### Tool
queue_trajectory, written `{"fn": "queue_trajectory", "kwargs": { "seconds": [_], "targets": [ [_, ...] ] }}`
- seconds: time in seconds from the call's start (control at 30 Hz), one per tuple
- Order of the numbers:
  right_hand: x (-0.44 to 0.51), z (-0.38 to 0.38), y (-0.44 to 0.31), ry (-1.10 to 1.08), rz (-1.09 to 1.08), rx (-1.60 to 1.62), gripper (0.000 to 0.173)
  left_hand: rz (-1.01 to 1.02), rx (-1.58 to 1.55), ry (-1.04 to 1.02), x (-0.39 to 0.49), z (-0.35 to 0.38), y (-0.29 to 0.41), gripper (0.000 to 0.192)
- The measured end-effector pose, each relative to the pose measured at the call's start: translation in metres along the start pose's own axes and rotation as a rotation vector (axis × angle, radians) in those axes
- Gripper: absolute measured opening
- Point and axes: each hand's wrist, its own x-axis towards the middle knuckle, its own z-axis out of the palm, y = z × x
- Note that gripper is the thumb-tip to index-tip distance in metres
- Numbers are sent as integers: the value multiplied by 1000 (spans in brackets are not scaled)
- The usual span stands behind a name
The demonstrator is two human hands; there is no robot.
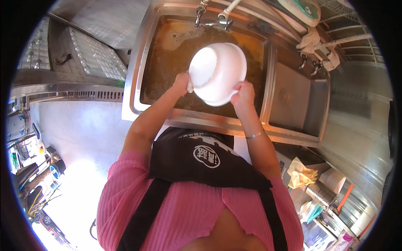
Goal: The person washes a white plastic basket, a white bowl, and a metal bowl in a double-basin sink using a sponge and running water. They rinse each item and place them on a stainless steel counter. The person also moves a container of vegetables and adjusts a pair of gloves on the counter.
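A large white bowl (220, 73) is tilted on its side above the left basin of a stainless steel sink (141, 56), its round base turned to the left. My left hand (182, 84) grips the bowl at its base side, with a bit of pale material, perhaps a cloth, showing by the fingers. My right hand (243, 94) holds the rim at the lower right. Brownish water (166, 62) with some foam fills the basin under the bowl. The inside of the bowl faces away and is hidden.
Metal taps (215, 22) reach over the basin's far edge. To the right lies a second steel basin (290, 97), with more taps and cloths (331, 61) above it. A wire rack (351, 39) stands at the upper right. A yellowish cloth (301, 172) lies at the lower right.
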Motion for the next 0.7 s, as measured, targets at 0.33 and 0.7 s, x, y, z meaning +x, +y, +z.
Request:
{"fn": "queue_trajectory", "kwargs": {
  "seconds": [0.33,0.7],
  "targets": [
    [20,7,46,18,156,286,28,915,726,217,-123,64,16,51],
    [58,-36,34,-545,209,237,48,1259,950,-40,-145,92,67,55]
  ]
}}
